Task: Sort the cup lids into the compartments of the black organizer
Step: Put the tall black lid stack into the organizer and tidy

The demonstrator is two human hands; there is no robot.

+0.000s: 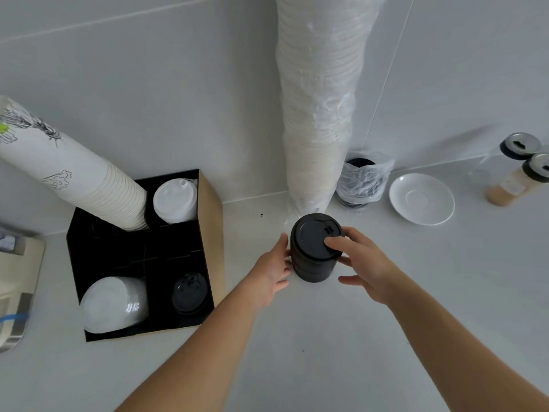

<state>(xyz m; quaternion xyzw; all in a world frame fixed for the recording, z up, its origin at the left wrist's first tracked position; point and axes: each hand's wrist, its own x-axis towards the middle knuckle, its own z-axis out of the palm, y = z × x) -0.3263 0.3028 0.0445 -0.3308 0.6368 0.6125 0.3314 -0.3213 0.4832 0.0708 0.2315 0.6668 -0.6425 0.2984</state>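
Left arm: bare forearm reaching up from the lower middle toward the centre.
Left hand (274, 270): palm turned inward, fingers loosely spread and extended, thumb uppermost.
Right arm: bare forearm entering from the lower right corner, angled toward the centre.
Right hand (364, 263): fingers curled and parted, one fingertip raised above the others.
Hands: facing each other, apart.
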